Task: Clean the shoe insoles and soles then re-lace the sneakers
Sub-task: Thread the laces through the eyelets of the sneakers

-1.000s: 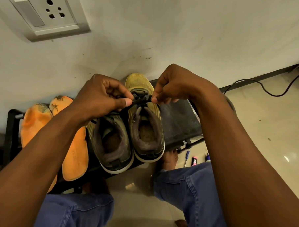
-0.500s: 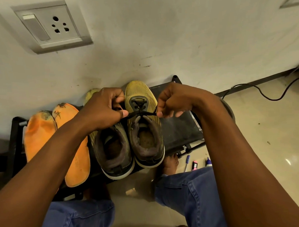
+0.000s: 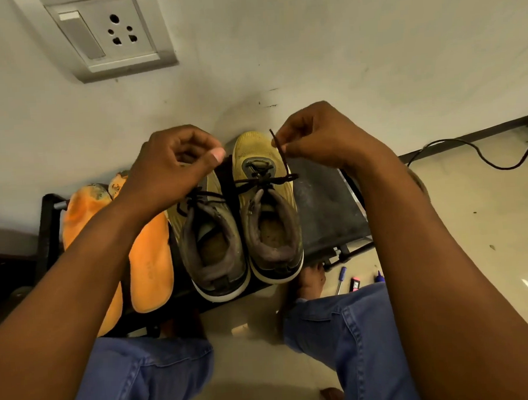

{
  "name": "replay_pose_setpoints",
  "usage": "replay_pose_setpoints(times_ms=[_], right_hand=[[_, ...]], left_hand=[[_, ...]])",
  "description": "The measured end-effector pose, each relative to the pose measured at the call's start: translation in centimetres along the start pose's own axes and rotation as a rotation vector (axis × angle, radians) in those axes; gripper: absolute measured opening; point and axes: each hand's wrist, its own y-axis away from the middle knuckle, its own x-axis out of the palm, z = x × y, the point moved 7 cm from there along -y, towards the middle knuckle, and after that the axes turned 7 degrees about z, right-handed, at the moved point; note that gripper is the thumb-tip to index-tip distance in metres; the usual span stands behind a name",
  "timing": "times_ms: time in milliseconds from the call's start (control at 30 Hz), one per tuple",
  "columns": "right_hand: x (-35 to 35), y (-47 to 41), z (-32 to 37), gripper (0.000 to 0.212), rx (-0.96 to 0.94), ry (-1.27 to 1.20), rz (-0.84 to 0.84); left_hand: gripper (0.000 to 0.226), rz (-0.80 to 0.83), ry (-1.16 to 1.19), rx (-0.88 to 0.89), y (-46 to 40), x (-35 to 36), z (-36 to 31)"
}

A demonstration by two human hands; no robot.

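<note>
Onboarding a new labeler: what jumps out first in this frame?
Centre frame, the two hands, left hand and right hand, each pinch an end of the black lace above a pair of worn yellow sneakers standing side by side on a low black rack. Left of the shoes lie two bright orange insoles, dirty at the toes. A wall socket sits top left.

Single head-worn wide-angle view, looking steeply down and forward, close over the shoes (image 3: 239,219), wall (image 3: 310,46) just behind
</note>
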Motion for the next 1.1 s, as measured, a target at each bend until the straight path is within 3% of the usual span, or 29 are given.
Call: replay_pose_setpoints(times_ms=[167,500,667,767,1100], right_hand=[[1.6,-0.5,3.4,0.015,-0.144,0.001,-0.16],[8.0,0.0,8.0,0.015,-0.299,0.168,-0.002],[10.1,-0.5,8.0,0.02,-0.302,0.283,0.068],[10.6,-1.3,8.3,0.025,-0.294,0.35,0.069],[12.3,-2.9,8.3,0.028,-0.304,0.491,0.039]], left_hand=[[0.018,-0.108,-0.014,-0.086,2.0,-2.1,1.6],[0.012,-0.098,-0.094,-0.274,6.4,-2.7,4.6],[0.022,-0.134,-0.057,-0.282,7.7,-3.0,5.3],[0.013,-0.13,-0.069,-0.298,7.3,-2.8,5.7],[0.022,-0.107,-0.358,-0.22,3.4,-2.9,5.6]])
